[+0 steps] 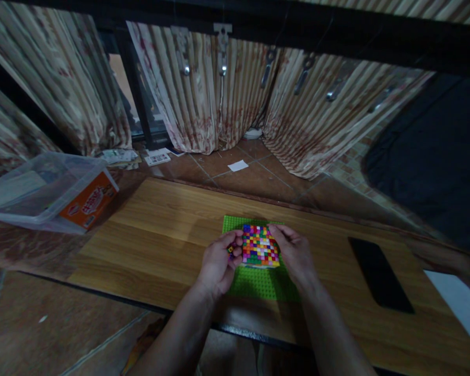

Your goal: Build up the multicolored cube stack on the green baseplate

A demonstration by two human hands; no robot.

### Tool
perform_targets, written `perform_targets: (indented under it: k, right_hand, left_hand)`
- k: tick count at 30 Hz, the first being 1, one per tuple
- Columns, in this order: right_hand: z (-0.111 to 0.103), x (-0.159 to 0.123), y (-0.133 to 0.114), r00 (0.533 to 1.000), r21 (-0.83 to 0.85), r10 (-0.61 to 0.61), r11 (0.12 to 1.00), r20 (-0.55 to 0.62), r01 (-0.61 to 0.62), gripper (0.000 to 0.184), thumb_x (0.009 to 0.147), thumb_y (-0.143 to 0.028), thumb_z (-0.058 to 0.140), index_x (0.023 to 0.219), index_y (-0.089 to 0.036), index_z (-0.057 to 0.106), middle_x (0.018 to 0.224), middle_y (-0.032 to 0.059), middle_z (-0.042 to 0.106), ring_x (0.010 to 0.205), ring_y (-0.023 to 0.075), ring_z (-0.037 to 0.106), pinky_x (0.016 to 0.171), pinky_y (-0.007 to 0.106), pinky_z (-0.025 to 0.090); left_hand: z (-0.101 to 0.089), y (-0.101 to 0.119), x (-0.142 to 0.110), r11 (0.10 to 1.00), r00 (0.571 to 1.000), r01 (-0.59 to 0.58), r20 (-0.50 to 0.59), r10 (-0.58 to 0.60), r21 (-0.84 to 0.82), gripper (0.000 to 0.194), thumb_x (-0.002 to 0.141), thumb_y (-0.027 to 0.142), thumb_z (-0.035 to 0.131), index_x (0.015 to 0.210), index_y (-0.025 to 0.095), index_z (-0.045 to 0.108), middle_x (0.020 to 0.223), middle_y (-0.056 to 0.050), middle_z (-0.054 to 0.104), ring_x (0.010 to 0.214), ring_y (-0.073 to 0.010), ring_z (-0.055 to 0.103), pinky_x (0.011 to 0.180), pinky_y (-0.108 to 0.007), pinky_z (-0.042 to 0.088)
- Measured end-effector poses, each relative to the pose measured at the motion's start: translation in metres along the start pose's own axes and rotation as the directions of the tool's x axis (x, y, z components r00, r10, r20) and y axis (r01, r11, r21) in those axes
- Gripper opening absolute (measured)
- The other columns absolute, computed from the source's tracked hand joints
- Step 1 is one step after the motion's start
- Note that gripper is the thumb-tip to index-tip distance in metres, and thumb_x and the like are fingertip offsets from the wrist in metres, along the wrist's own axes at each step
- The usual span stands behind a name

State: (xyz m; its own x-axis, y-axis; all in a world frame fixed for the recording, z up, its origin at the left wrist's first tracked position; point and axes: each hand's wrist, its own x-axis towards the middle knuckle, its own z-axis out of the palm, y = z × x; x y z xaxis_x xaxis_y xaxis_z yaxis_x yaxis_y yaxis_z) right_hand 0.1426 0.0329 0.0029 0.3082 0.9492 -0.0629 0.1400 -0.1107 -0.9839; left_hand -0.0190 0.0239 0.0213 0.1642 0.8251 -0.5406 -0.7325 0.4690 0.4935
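Observation:
A block of small multicoloured building bricks (260,246) sits over a green studded baseplate (250,284) on the wooden table. My left hand (220,259) is at the block's left side, its fingers curled around several loose small bricks (231,250), one of them yellow and some purple. At the block's far right corner is my right hand (293,249), with thumb and forefinger pinched together. Whether a brick is between those fingertips is too small to make out. Part of the baseplate is hidden by both hands and the block.
On the left stands a clear plastic box (55,193) with an orange label. A black flat slab (379,274) lies on the wooden table (152,235) to the right, with a white sheet (458,303) beyond it. Papers (159,156) and striped curtains (196,99) are behind the table.

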Motion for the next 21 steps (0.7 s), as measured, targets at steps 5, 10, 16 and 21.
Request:
perform_targets:
  k: [5,10,16,21]
  right_hand:
    - [-0.001,0.003,0.002,0.999,-0.014,-0.034,0.999,0.002,0.034,0.039,0.069,-0.052,0.070,0.083,-0.016,0.074,0.076,0.0044,0.073,0.068,0.0188,0.065,0.062,0.029,0.050]
    - [-0.002,0.004,0.006,0.998,-0.008,-0.045,0.999,0.036,0.045,0.038,0.070,-0.051,0.069,0.085,-0.017,0.074,0.079,0.0048,0.074,0.072,0.0197,0.066,0.065,0.030,0.051]
    - [-0.006,-0.001,-0.001,0.979,-0.011,-0.167,0.986,-0.118,0.167,0.035,0.081,-0.050,0.060,0.091,-0.019,0.073,0.094,0.0064,0.074,0.090,0.0228,0.067,0.081,0.036,0.051]
    - [-0.001,-0.019,-0.018,0.880,-0.150,-0.460,0.884,-0.117,0.442,0.017,0.084,-0.036,0.061,0.086,-0.023,0.072,0.090,0.0038,0.071,0.087,0.0199,0.065,0.081,0.035,0.051]
  left_hand:
    - [0.000,-0.001,0.000,0.999,1.000,-0.014,-0.017,0.015,0.029,0.011,0.076,0.014,0.060,0.084,0.009,0.066,0.066,0.001,0.050,0.049,-0.0024,0.040,0.043,-0.013,0.032]
    - [0.000,0.002,0.001,0.999,1.000,0.018,0.016,-0.017,-0.033,0.010,0.079,0.012,0.057,0.084,0.008,0.065,0.065,0.001,0.051,0.047,-0.0020,0.039,0.042,-0.012,0.034]
    - [0.004,0.016,-0.005,0.975,0.997,0.008,0.074,0.009,-0.221,0.013,0.083,0.015,0.056,0.084,0.008,0.066,0.074,-0.006,0.062,0.062,-0.0074,0.057,0.056,-0.016,0.049]
    - [0.009,0.016,-0.011,0.966,0.989,0.012,0.144,0.026,-0.257,0.024,0.088,0.026,0.053,0.089,0.008,0.069,0.101,-0.015,0.069,0.097,-0.0202,0.065,0.084,-0.030,0.055]
